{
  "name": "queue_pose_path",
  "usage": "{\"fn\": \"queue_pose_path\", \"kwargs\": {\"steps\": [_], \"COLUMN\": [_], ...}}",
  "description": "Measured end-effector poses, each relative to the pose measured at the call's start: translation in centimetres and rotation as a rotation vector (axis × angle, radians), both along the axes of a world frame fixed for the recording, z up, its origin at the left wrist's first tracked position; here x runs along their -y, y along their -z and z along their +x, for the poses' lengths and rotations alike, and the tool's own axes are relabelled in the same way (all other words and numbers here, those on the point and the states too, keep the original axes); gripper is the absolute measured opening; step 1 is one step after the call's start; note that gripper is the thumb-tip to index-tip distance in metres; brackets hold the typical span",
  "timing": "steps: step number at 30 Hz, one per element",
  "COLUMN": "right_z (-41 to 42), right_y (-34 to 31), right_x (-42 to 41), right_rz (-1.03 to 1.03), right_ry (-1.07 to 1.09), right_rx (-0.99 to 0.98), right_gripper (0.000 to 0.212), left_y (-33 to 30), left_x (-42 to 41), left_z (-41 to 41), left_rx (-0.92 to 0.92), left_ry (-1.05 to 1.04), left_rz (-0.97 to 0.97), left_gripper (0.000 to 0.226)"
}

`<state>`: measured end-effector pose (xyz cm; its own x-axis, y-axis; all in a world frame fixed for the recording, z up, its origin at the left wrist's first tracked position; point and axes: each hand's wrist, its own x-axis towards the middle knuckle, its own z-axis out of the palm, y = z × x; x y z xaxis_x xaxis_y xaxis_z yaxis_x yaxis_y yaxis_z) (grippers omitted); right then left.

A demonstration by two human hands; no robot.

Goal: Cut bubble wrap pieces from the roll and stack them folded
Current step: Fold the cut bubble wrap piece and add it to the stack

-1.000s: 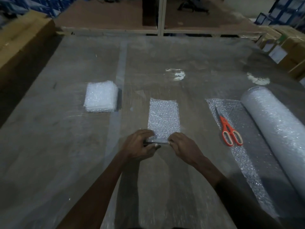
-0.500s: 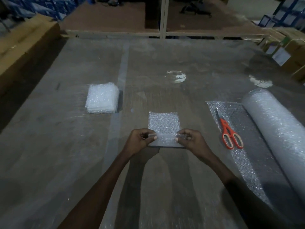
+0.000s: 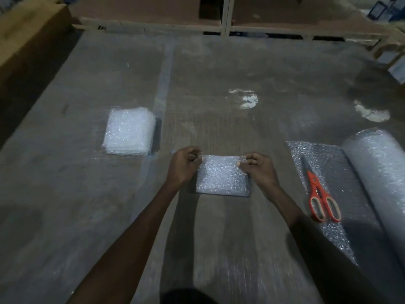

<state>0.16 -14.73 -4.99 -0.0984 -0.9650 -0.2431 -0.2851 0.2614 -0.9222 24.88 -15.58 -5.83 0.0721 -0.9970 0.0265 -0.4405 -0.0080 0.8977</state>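
Wide grey worktop [image 3: 65, 194], its far edge meeting low wooden shelving [image 3: 225, 23]; open surface on the near and left sides. Folded rectangular piece of clear bubble wrap [image 3: 222, 178] lies flat at centre, near edge free, far corners held. Left hand [image 3: 185, 164] pinches the far-left corner between thumb and curled fingers; right hand [image 3: 255, 166] pinches the far-right corner likewise (both forearms reach in from below, wrists angled slightly inward). White stack of folded bubble wrap pieces [image 3: 129, 131] sits well apart to the left. Large bubble wrap roll [image 3: 381, 178] lies at right, its loose sheet spread beside it, orange-handled scissors [image 3: 318, 191] resting on that sheet, blades pointing away.
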Motion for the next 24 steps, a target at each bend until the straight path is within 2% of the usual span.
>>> {"fn": "queue_pose_path", "kwargs": {"steps": [3, 6, 12, 17, 19, 24], "right_z": [-0.8, -1.1, -1.1, -1.5, -1.6, -2.0], "right_y": [1.5, 2.2, 1.9, 0.7, 0.2, -0.1], "right_x": [1.2, 1.6, 1.8, 0.6, -0.7, -4.2], "right_rz": [0.018, 0.019, 0.021, -0.032, -0.059, -0.202], "right_ry": [-0.017, -0.030, -0.049, 0.053, 0.099, 0.175], "right_rx": [-0.088, -0.110, -0.119, -0.197, -0.270, -0.486], "right_gripper": [0.040, 0.040, 0.042, 0.035, 0.032, 0.035], "left_y": [-0.1, 0.2, 0.4, 0.3, 0.2, 0.6], "left_x": [0.5, 0.9, 1.5, 0.9, 0.1, -2.9], "left_z": [0.1, 0.2, -0.8, -0.9, -0.7, -0.8], "left_rx": [0.172, 0.337, 0.512, 0.645, 0.653, 0.670], "left_ry": [-0.010, 0.167, 0.384, 0.378, 0.372, 0.272], "left_rz": [-0.101, -0.228, -0.252, -0.311, -0.273, -0.195], "left_gripper": [0.031, 0.021, 0.025, 0.025, 0.029, 0.025]}}
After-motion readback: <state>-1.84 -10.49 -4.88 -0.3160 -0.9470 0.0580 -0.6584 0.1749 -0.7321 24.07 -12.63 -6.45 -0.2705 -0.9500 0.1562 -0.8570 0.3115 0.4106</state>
